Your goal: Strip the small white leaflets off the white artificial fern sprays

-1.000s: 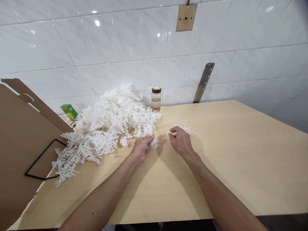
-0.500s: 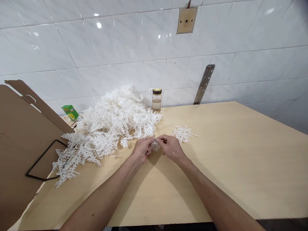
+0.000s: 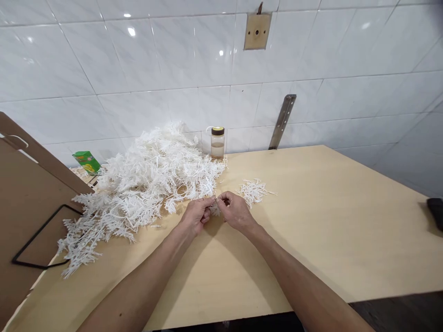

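My left hand [image 3: 198, 213] is closed in a pinch, its fingertips at a small white feathery sprig [image 3: 215, 210] that hangs just under the fingers. Against it, thumb to thumb, my right hand [image 3: 234, 210] also pinches; what it holds between its fingertips is too small to make out. A big heap of white branching plastic foliage [image 3: 152, 170] lies behind and to the left of my hands. Just beyond my right hand is a small loose pile of white sprigs [image 3: 253, 191].
A bottle with a dark lid [image 3: 218, 144] stands by the tiled wall. On the left are a green box [image 3: 87, 162], a cardboard box [image 3: 34, 198] and a black wire frame [image 3: 36, 234]. A black object [image 3: 435, 213] sits at the table's [image 3: 346, 221] right edge.
The view has turned slightly right, so things appear shifted left and a black object shows at the right edge. Both hands stay together in nearly the same pose.
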Demonstrator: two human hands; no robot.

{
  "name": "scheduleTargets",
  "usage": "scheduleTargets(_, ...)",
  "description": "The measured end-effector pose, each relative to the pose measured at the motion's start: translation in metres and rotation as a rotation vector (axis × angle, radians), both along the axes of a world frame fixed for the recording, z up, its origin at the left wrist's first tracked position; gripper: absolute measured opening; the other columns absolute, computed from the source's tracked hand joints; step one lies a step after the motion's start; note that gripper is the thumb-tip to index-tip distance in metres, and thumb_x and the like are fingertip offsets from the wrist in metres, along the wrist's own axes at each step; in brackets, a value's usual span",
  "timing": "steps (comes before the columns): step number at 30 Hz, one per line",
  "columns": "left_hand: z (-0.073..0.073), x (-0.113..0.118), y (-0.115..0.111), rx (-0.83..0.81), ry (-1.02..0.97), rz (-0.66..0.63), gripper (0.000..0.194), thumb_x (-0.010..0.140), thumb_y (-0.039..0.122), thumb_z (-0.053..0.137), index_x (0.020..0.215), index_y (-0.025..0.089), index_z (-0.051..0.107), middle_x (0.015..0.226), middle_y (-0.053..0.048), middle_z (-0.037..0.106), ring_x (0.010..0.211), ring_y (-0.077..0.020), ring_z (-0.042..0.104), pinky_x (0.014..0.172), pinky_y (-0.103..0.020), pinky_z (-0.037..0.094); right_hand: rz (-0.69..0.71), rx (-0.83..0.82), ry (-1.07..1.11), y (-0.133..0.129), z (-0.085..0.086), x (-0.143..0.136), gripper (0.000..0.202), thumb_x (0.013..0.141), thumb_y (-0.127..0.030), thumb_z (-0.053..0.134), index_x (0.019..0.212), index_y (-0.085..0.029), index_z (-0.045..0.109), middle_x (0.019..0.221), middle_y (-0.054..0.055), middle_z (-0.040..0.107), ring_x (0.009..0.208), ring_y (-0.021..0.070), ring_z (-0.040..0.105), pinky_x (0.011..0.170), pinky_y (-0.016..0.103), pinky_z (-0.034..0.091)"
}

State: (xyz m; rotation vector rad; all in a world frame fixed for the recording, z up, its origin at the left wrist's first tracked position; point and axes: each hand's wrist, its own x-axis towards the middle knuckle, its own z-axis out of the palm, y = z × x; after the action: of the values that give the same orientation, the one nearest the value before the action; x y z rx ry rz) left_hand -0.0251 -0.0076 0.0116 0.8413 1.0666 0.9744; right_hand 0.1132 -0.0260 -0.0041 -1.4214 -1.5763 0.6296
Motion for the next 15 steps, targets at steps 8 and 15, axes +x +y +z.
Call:
scheduleTargets(8, -0.008, 0.009, -0.005, 0.097, 0.1, 0.089, 0.034, 0.062, 0.037, 0.079, 0.057, 0.013, 0.055, 0.047, 0.003, 0.047, 0.042, -0.0041, 0.034, 0.043, -0.02, 0.021, -0.087, 0.038, -0.256, 0.002, -0.003, -0.009, 0.009, 0.085, -0.025, 0.048, 0.077, -0.021, 0.051, 0.075, 0.003, 0.062, 0.069, 0.0167, 0.054, 0.062, 0.027, 0.037)
scheduleTargets(15, -0.01, 0.008, -0.005, 0.103, 0.033, 0.097, 0.04, 0.062, 0.04, 0.081, 0.058, 0.016, 0.05, 0.046, 0.006, 0.041, 0.041, -0.0038, 0.032, 0.043, -0.02, 0.019, -0.211, -0.058, -0.341, 0.005, -0.001, -0.004, 0.007, 0.083, -0.021, 0.048, 0.077, -0.021, 0.05, 0.073, 0.005, 0.06, 0.063, 0.0174, 0.051, 0.058, 0.029, 0.033)
